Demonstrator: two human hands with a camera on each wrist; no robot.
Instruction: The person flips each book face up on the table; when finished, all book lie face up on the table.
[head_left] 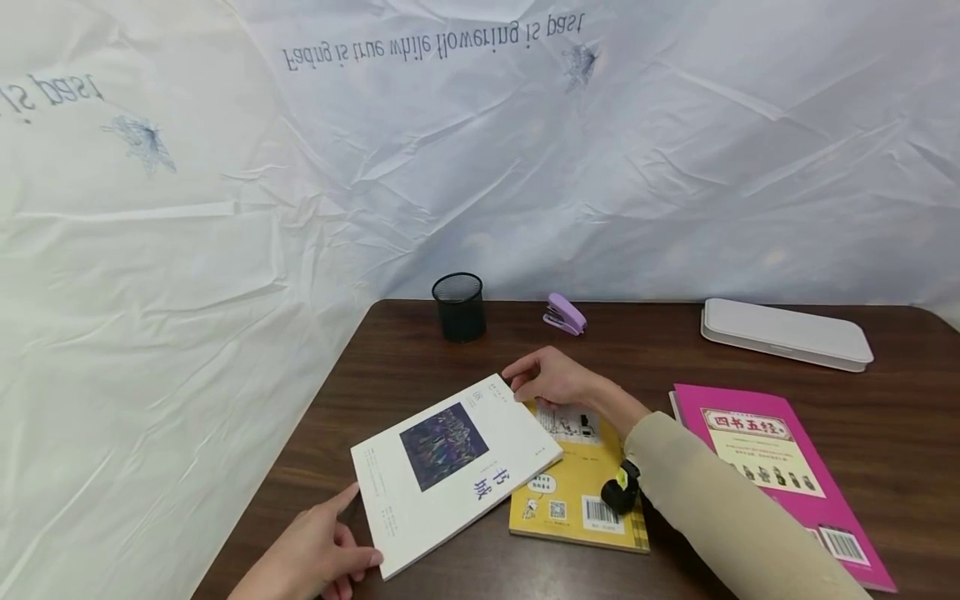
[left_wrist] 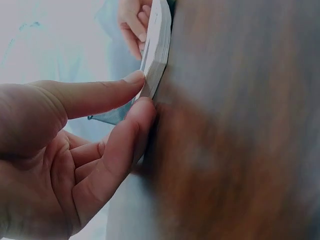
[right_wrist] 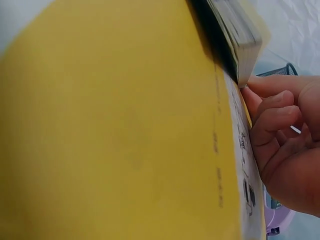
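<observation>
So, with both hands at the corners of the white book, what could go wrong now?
The white book partly overlaps the yellow book, so moving it may drag that one along. The left hand pinches only its near corner and the right hand its far corner; the cover could bend or slip.

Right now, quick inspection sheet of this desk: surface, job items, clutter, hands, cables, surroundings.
Surface: dark wood table.
Job's things: white book lying partly over yellow book.
Clutter: pink book, mesh pen cup, purple stapler, white case.
Hands: left hand touches the white book's near corner; right hand grips its far corner.
Cables: nothing seen.
Surroundings: wrinkled white sheet with printed text.
</observation>
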